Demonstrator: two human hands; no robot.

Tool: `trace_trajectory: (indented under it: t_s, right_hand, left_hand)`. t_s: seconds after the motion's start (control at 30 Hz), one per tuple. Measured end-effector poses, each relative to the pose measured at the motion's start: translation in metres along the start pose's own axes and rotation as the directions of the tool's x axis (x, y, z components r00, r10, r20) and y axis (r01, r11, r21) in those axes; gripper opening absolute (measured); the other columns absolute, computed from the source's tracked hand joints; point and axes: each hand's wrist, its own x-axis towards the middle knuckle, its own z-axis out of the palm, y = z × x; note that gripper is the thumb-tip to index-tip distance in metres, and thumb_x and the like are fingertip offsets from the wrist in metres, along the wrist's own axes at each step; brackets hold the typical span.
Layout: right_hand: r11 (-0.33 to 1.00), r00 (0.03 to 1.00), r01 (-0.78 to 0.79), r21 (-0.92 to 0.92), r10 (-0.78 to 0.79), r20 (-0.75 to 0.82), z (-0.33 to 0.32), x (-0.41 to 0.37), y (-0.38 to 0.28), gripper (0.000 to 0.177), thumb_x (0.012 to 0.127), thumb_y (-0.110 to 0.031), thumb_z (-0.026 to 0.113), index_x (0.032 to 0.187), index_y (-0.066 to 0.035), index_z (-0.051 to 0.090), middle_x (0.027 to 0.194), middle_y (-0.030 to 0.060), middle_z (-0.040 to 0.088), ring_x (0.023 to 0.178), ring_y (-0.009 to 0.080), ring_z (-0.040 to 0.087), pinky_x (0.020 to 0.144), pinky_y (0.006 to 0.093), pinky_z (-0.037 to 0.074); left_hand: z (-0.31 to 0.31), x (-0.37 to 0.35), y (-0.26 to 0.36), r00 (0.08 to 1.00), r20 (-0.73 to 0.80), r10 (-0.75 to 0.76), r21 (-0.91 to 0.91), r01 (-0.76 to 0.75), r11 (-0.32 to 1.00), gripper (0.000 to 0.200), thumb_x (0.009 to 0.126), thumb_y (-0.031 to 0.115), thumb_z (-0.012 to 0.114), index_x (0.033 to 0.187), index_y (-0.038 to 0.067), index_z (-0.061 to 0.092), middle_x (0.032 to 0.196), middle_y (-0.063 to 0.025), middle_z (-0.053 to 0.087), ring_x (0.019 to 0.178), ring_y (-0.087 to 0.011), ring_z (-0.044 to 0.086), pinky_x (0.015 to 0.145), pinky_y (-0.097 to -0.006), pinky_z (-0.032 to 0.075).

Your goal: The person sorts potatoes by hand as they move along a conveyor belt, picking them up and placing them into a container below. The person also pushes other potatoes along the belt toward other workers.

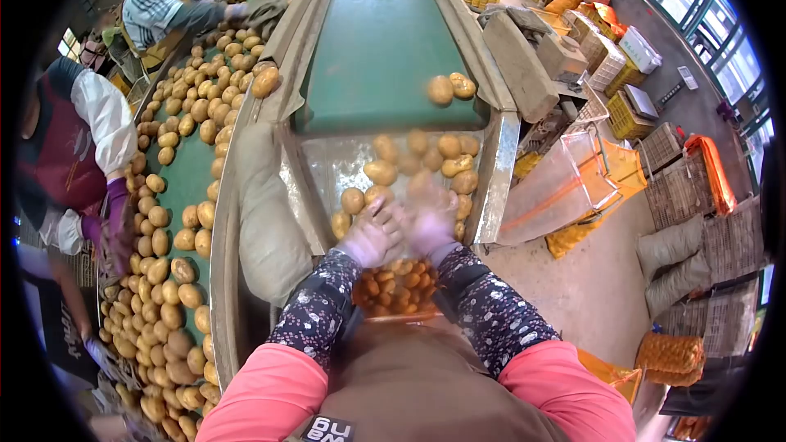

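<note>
Both my hands wear pale gloves and reach over the metal chute at the end of the green belt. My left hand [377, 231] lies on the left side, fingers apart and pointing forward, close to several potatoes [380, 172]. Beside it, my right hand [430, 217] is smeared by motion near the potatoes on the right, so its fingers do not show clearly. Below my wrists, an orange net bag [397, 288] at the chute's lower end holds many potatoes. Two more potatoes [450, 88] lie near the belt's front end.
The green belt [368, 41] runs away ahead between wooden side rails. A padded grey roll [266, 213] lines the chute's left. Left of it, another belt [184, 176] carries potatoes, with co-workers alongside. A metal frame with bags [565, 180] and stacked crates [688, 188] stand right.
</note>
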Motion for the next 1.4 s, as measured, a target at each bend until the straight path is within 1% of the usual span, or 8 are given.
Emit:
trace_trajectory:
  t_s: [0.27, 0.43, 0.53, 0.83, 1.0, 1.2, 1.3, 1.4]
  right_hand:
    - [0.993, 0.998, 0.061, 0.103, -0.063, 0.015, -0.008, -0.008, 0.008, 0.053, 0.090, -0.038, 0.061, 0.135, -0.010, 0.058, 0.154, 0.0239, 0.034, 0.143, 0.0432, 0.028, 0.117, 0.0586, 0.017]
    - [0.993, 0.977, -0.013, 0.120, -0.013, 0.214, -0.033, -0.006, -0.007, 0.056, 0.087, -0.033, 0.063, 0.137, -0.009, 0.056, 0.152, 0.0248, 0.036, 0.143, 0.0429, 0.029, 0.118, 0.0532, 0.023]
    - [0.980, 0.981, -0.032, 0.198, 0.069, -0.183, -0.041, 0.017, -0.004, 0.060, 0.084, -0.034, 0.065, 0.138, -0.009, 0.054, 0.148, 0.0249, 0.042, 0.141, 0.0408, 0.034, 0.116, 0.0501, 0.029]
    - [0.951, 0.893, -0.304, 0.058, 0.263, 0.365, -0.085, 0.100, 0.012, 0.067, 0.085, -0.031, 0.063, 0.145, -0.010, 0.046, 0.145, 0.0240, 0.047, 0.131, 0.0404, 0.048, 0.112, 0.0447, 0.038]
    - [0.987, 0.996, 0.088, 0.134, -0.087, -0.012, -0.045, 0.063, 0.013, 0.058, 0.085, -0.021, 0.060, 0.140, -0.007, 0.050, 0.132, 0.0220, 0.055, 0.107, 0.0407, 0.062, 0.096, 0.0479, 0.049]
    - [0.906, 0.993, -0.100, 0.411, 0.067, 0.095, -0.081, 0.095, 0.010, 0.042, 0.082, -0.021, 0.064, 0.123, -0.011, 0.065, 0.123, 0.0180, 0.065, 0.116, 0.0361, 0.061, 0.101, 0.0425, 0.048]
    - [0.978, 0.995, -0.099, 0.182, 0.094, 0.036, -0.066, 0.122, 0.036, 0.048, 0.079, -0.023, 0.066, 0.126, -0.014, 0.064, 0.119, 0.0177, 0.067, 0.114, 0.0359, 0.062, 0.101, 0.0425, 0.048]
    - [0.990, 0.881, -0.117, -0.081, 0.141, 0.453, -0.054, 0.128, 0.046, 0.049, 0.078, -0.028, 0.068, 0.126, -0.019, 0.064, 0.116, 0.0162, 0.069, 0.112, 0.0363, 0.064, 0.100, 0.0431, 0.048]
  left_hand:
    - [-0.010, 0.003, 0.013, 0.859, 0.112, -0.500, 0.164, 0.480, 0.862, 0.074, 0.082, 0.057, 0.058, 0.147, 0.022, 0.045, 0.158, -0.0108, 0.030, 0.143, -0.0438, 0.026, 0.114, -0.0717, 0.006]
    - [-0.020, 0.000, 0.021, 0.863, 0.223, -0.454, 0.090, 0.445, 0.891, 0.069, 0.084, 0.058, 0.057, 0.142, 0.021, 0.051, 0.155, -0.0109, 0.036, 0.142, -0.0423, 0.028, 0.113, -0.0709, 0.008]
    - [-0.018, -0.006, 0.020, 0.931, 0.152, -0.333, 0.038, 0.331, 0.943, 0.063, 0.084, 0.056, 0.059, 0.134, 0.018, 0.058, 0.148, -0.0110, 0.044, 0.137, -0.0415, 0.034, 0.111, -0.0705, 0.014]
    - [-0.005, -0.013, 0.014, 0.997, 0.029, -0.069, -0.085, 0.071, 0.994, 0.059, 0.084, 0.051, 0.065, 0.131, 0.016, 0.059, 0.147, -0.0087, 0.046, 0.139, -0.0346, 0.035, 0.115, -0.0580, 0.026]
    - [0.001, -0.016, 0.014, 0.998, -0.005, -0.060, -0.060, 0.059, 0.996, 0.064, 0.084, 0.052, 0.065, 0.138, 0.020, 0.055, 0.152, -0.0065, 0.042, 0.146, -0.0339, 0.028, 0.117, -0.0599, 0.022]
    - [0.004, -0.016, 0.012, 0.997, -0.065, -0.051, -0.057, 0.047, 0.997, 0.064, 0.084, 0.052, 0.065, 0.138, 0.020, 0.054, 0.153, -0.0074, 0.039, 0.146, -0.0369, 0.025, 0.118, -0.0614, 0.018]
    - [-0.001, -0.014, 0.016, 0.989, -0.077, -0.130, -0.014, 0.129, 0.992, 0.062, 0.085, 0.051, 0.064, 0.138, 0.020, 0.055, 0.153, -0.0087, 0.039, 0.146, -0.0401, 0.025, 0.116, -0.0624, 0.020]
    - [-0.009, -0.009, 0.019, 0.978, -0.048, -0.205, 0.017, 0.206, 0.978, 0.062, 0.085, 0.050, 0.064, 0.138, 0.020, 0.055, 0.150, -0.0104, 0.042, 0.141, -0.0428, 0.031, 0.114, -0.0636, 0.023]
